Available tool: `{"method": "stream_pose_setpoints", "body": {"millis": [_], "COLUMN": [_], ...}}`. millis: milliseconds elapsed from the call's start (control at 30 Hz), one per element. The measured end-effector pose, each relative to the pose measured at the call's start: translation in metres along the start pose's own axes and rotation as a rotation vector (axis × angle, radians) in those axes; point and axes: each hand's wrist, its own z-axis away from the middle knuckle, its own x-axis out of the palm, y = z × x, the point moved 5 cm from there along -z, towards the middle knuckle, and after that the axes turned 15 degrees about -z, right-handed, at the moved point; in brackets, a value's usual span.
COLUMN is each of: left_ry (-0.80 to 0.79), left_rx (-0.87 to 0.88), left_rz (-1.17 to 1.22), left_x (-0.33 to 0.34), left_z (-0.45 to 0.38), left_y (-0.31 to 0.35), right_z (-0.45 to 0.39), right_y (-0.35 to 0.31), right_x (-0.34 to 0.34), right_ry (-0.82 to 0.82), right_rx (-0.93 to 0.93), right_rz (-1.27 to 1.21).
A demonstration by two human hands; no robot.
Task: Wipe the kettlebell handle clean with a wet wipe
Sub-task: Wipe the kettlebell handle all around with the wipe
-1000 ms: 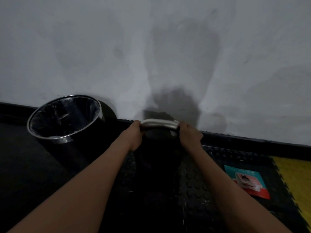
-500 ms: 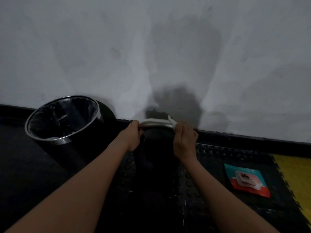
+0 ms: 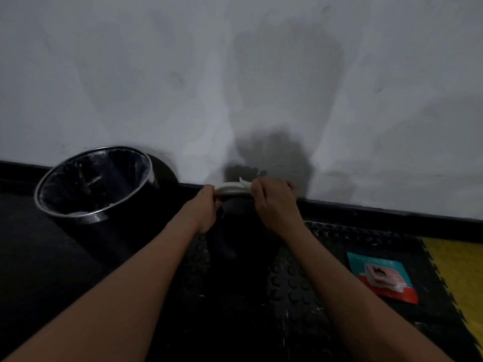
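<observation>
Head view. Kettlebell (image 3: 235, 231): black, on studded mat (image 3: 313, 270) by wall; pale handle (image 3: 230, 188) on top. Left hand (image 3: 206, 210): fingers curled around handle's left end. Right hand (image 3: 274, 202): fingers pinching wet wipe (image 3: 244, 182) (white corner showing) at right end. Lined bin (image 3: 94, 184): left.

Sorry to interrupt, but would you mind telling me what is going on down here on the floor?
A person is cleaning a kettlebell that sits on the black mat against the wall. The left hand grips the left end of the silver handle to steady it, while the right hand presses a white wet wipe onto the handle's right part. A lined bin stands to the left, and the wipe packet lies on the mat to the right.
</observation>
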Motion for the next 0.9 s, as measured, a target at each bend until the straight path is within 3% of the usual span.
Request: {"method": "stream_pose_setpoints", "body": {"millis": [100, 167, 233, 333, 467, 567, 700, 900], "left_ry": [0.003, -0.002, -0.006, -0.009, 0.001, 0.005, 0.003, -0.008], "left_rx": [0.000, -0.005, -0.006, -0.013, -0.006, 0.000, 0.000, -0.008], "left_rz": [0.008, 0.008, 0.004, 0.003, -0.008, -0.024, -0.014, -0.005], "left_x": [0.001, 0.001, 0.000, 0.001, 0.001, 0.001, 0.001, 0.001], "left_z": [-0.001, -0.001, -0.001, -0.001, -0.002, -0.002, -0.001, -0.001], "left_y": [-0.001, -0.002, -0.001, -0.002, -0.004, -0.003, -0.002, -0.002], "right_z": [0.024, 0.027, 0.016, -0.011, -0.031, -0.018, 0.017, 0.018], "right_y": [0.017, 0.028, 0.040, 0.033, -0.003, -0.017, -0.002, 0.017], "right_x": [-0.005, -0.007, -0.003, -0.006, 0.003, 0.012, 0.000, -0.010], "right_ry": [0.157, 0.168, -0.024, -0.349, -0.462, -0.261, 0.130, 0.231], "right_rx": [0.042, 0.195, 0.367, 0.437, 0.171, -0.066, -0.060, 0.153], "right_rz": [-0.054, -0.133, -0.076, 0.050, 0.204, 0.254, 0.032, -0.118]}}
